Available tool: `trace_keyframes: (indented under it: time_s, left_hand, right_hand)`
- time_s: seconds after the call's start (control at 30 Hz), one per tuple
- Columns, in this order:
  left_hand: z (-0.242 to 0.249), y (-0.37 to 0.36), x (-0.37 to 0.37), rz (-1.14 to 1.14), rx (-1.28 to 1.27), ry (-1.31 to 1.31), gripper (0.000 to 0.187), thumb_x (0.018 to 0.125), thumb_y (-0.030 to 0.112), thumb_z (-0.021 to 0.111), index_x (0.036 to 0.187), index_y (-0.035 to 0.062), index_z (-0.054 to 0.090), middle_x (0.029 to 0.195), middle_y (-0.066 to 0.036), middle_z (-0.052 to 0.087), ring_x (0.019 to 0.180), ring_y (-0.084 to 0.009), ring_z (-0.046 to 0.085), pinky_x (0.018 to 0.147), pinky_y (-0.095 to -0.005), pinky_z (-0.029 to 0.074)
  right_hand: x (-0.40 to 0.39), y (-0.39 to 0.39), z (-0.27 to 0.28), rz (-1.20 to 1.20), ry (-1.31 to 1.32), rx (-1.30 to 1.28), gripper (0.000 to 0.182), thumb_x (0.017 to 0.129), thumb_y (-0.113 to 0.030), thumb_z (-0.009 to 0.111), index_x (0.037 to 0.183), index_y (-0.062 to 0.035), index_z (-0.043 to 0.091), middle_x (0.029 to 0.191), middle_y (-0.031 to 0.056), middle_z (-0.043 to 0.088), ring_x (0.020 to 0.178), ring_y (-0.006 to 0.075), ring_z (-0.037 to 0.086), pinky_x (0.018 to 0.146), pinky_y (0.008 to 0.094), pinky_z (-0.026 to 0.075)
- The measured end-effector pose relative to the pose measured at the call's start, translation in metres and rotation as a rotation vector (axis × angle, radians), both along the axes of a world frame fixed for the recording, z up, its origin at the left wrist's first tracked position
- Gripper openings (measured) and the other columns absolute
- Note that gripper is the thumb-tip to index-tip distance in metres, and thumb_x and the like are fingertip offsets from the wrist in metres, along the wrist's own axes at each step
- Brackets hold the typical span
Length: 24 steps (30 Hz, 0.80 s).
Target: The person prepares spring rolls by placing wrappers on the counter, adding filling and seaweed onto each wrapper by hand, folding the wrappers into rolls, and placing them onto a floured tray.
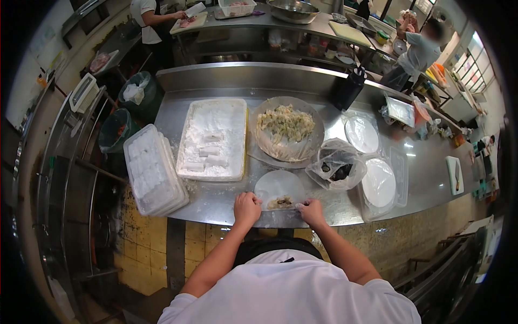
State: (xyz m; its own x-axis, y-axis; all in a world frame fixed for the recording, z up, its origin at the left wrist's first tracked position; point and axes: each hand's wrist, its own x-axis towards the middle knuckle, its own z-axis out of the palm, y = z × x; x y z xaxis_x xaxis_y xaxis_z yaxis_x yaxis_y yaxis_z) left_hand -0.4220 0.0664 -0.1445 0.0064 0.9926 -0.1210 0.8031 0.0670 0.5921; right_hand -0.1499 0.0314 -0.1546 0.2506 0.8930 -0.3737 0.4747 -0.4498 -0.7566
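Observation:
A round translucent wrapper (278, 184) lies flat on the steel counter (216, 201) in front of me, with a small mound of filling (280, 203) at its near edge. My left hand (246, 208) pinches the wrapper's near left edge. My right hand (311, 210) grips the near right edge beside the filling. Just beyond stands a wide bowl of pale shredded filling (286, 127).
A floured tray (214, 139) holds several finished rolls. A lidded plastic box (154, 170) sits at the left, a plastic bag (337, 166) and stacked wrappers in containers (379, 182) at the right. Other people work at the far counters (148, 19), (418, 51).

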Motion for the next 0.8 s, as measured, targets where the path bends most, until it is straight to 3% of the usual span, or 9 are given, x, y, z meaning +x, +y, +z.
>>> trace_keyframes:
  time_s: [0.1, 0.2, 0.27, 0.3, 0.4, 0.5, 0.6, 0.7, 0.8]
  left_hand:
    - [0.019, -0.009, 0.008, 0.285, -0.128, -0.375, 0.029, 0.091, 0.024, 0.084, 0.108, 0.0042, 0.073, 0.107, -0.018, 0.078, 0.102, -0.0393, 0.073, 0.092, -0.0478, 0.057]
    - [0.013, -0.021, 0.01, 0.356, -0.171, -0.303, 0.027, 0.091, 0.027, 0.085, 0.102, 0.0041, 0.077, 0.105, -0.017, 0.079, 0.094, -0.0384, 0.076, 0.085, -0.0451, 0.059]
    - [-0.024, -0.018, 0.002, 0.279, -0.341, -0.392, 0.029, 0.09, 0.028, 0.086, 0.104, 0.0041, 0.077, 0.105, -0.017, 0.079, 0.095, -0.0372, 0.076, 0.085, -0.044, 0.058]
    - [-0.019, -0.016, 0.0, 0.241, -0.427, -0.436, 0.031, 0.089, 0.028, 0.087, 0.106, 0.0041, 0.077, 0.105, -0.017, 0.079, 0.096, -0.0366, 0.076, 0.085, -0.0434, 0.058]
    - [0.005, -0.022, 0.008, 0.228, -0.299, -0.399, 0.025, 0.09, 0.025, 0.085, 0.101, 0.004, 0.076, 0.1, -0.017, 0.077, 0.092, -0.037, 0.075, 0.084, -0.045, 0.058]
    - [0.016, -0.03, 0.024, 0.108, 0.075, -0.295, 0.017, 0.09, 0.018, 0.083, 0.091, 0.0039, 0.073, 0.097, -0.012, 0.073, 0.088, -0.0311, 0.07, 0.083, -0.0441, 0.057]
    - [0.024, -0.024, 0.039, -0.098, 0.46, -0.281, 0.012, 0.087, 0.013, 0.078, 0.092, 0.0062, 0.07, 0.112, -0.016, 0.069, 0.107, -0.0392, 0.065, 0.093, -0.0489, 0.053]
    - [0.017, -0.014, 0.051, -0.305, 0.509, -0.2, 0.012, 0.085, 0.011, 0.075, 0.094, 0.0064, 0.068, 0.119, -0.015, 0.068, 0.113, -0.0386, 0.064, 0.099, -0.0495, 0.051]
    - [0.002, -0.006, 0.053, -0.453, 0.41, -0.124, 0.018, 0.084, 0.011, 0.074, 0.101, 0.0056, 0.067, 0.12, -0.015, 0.068, 0.115, -0.0372, 0.064, 0.1, -0.0496, 0.051]
  right_hand:
    - [-0.012, -0.003, 0.021, 0.0, -0.027, -0.036, 0.024, 0.088, -0.017, 0.084, 0.091, 0.006, 0.079, 0.078, 0.0104, 0.075, 0.067, 0.017, 0.065, 0.065, 0.0397, 0.054]
    - [-0.008, -0.009, -0.002, 0.041, -0.045, 0.02, 0.021, 0.086, -0.015, 0.082, 0.087, 0.0054, 0.077, 0.074, 0.0111, 0.074, 0.067, 0.0168, 0.065, 0.065, 0.0393, 0.053]
    - [-0.013, -0.009, 0.005, -0.005, -0.043, 0.021, 0.026, 0.083, -0.019, 0.081, 0.087, 0.0057, 0.075, 0.076, 0.0184, 0.074, 0.07, 0.0276, 0.071, 0.069, 0.0429, 0.056]
    - [-0.016, -0.011, 0.009, -0.027, -0.042, 0.02, 0.028, 0.082, -0.021, 0.081, 0.087, 0.0059, 0.073, 0.076, 0.022, 0.074, 0.071, 0.033, 0.073, 0.071, 0.0446, 0.057]
    - [-0.027, -0.014, 0.018, -0.04, -0.042, 0.105, 0.024, 0.084, -0.019, 0.079, 0.09, 0.0042, 0.074, 0.08, 0.0222, 0.074, 0.074, 0.0327, 0.074, 0.073, 0.0437, 0.058]
    - [-0.041, -0.018, 0.018, -0.029, -0.052, 0.316, 0.015, 0.087, -0.011, 0.078, 0.094, 0.0021, 0.074, 0.079, 0.0153, 0.075, 0.072, 0.0204, 0.072, 0.07, 0.039, 0.057]
    - [-0.047, -0.017, 0.026, 0.077, -0.089, 0.341, 0.018, 0.087, -0.01, 0.079, 0.102, 0.0002, 0.074, 0.088, 0.0176, 0.077, 0.078, 0.0266, 0.076, 0.075, 0.0404, 0.06]
    - [-0.053, -0.016, 0.033, 0.127, -0.079, 0.357, 0.018, 0.087, -0.008, 0.078, 0.102, -0.0009, 0.072, 0.097, 0.0209, 0.075, 0.088, 0.039, 0.075, 0.08, 0.0459, 0.06]
    - [-0.05, -0.014, 0.031, 0.203, -0.12, 0.346, 0.018, 0.086, -0.007, 0.078, 0.102, -0.0022, 0.071, 0.104, 0.0201, 0.075, 0.099, 0.0398, 0.074, 0.087, 0.0458, 0.06]
